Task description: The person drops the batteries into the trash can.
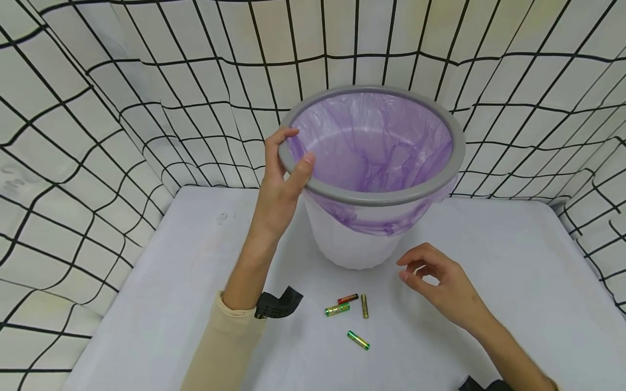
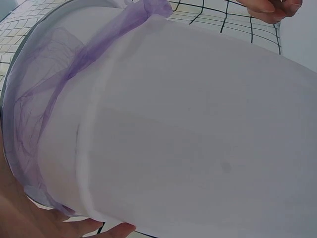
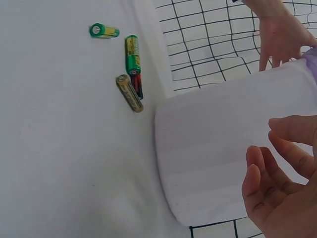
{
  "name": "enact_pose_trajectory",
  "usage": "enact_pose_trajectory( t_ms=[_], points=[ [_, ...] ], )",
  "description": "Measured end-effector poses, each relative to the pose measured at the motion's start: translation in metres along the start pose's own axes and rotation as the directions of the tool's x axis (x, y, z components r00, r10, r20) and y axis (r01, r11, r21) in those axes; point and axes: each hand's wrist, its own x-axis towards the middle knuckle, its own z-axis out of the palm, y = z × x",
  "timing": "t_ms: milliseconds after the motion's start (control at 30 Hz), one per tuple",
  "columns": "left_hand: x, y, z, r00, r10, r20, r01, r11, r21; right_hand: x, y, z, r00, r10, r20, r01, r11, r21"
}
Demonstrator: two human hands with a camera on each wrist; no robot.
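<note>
A white trash bin (image 1: 357, 250) with a grey rim (image 1: 381, 198) stands on the table, lined with a purple plastic bag (image 1: 391, 146) folded over its edge. My left hand (image 1: 279, 195) grips the rim at its left side, the thumb over the top. To the right of the bin's base, my right hand (image 1: 440, 282) hovers with loosely curled fingers and holds nothing; the right wrist view has the same hand (image 3: 282, 183) in front of the bin wall. Several batteries lie before the bin: two green ones (image 1: 337, 309), a red and black one (image 1: 348, 298) and a gold one (image 1: 364, 306).
The white table (image 1: 205, 260) extends around the bin. Black grid netting (image 1: 235, 108) over pale walls encloses the back and both sides. A black wrist camera mount (image 1: 281, 304) sits on the left forearm, and another (image 1: 484, 384) shows at the bottom edge.
</note>
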Motion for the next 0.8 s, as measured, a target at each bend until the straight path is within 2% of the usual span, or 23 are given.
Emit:
enact_pose_trajectory(
  t_ms=[267, 800],
  points=[
    [0.000, 0.000, 0.000, 1.000, 0.007, 0.001, -0.007, 1.000, -0.002, -0.004, 0.006, 0.010, 0.999, 0.006, 0.049, -0.005, 1.000, -0.018],
    [0.000, 0.000, 0.000, 1.000, 0.002, 0.000, -0.002, 1.000, 0.004, -0.009, 0.013, 0.035, 0.989, -0.001, 0.150, -0.004, 0.999, 0.033]
  ],
)
